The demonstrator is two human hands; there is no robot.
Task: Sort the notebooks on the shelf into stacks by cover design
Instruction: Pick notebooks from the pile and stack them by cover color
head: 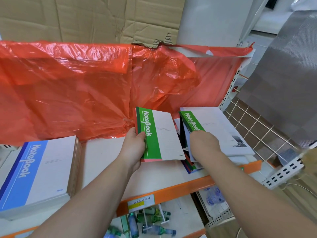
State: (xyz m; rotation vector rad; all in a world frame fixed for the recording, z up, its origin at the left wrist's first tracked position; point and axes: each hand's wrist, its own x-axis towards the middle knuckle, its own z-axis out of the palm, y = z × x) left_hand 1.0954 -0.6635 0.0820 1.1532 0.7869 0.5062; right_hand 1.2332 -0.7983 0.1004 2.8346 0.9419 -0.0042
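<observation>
- Green-banded notebooks are what I am working through in the head view: my left hand (pixel 135 143) grips a small bundle of green-cover notebooks (pixel 157 134) by the spine edge, thumb on top, held tilted just above the white shelf board (pixel 106 162); a pink edge shows at the bundle's bottom, so it may not be all one design.
- My right hand (pixel 204 141) is dug into the mixed pile (pixel 190 162) at the shelf's right end, fingers hidden among the covers; it seems to be closing on another green notebook (pixel 192 122) propped up there, but I cannot tell whether the grip is made.
- Beside that pile lies a white notebook with a photo strip (pixel 228 131), flat on the pile's right part.
- At the far left sits a finished-looking stack of blue-cover notebooks (pixel 36 170), well apart from both hands.
- I judge the step to be gathering the greens: next, the right hand has to free its notebook without dragging its neighbours, then add it to the left-hand bundle or start a green stack on the bare board between the blue stack and the pile.
- Both forearms reach forward and up, left wrist bent inward, right wrist straight.
</observation>
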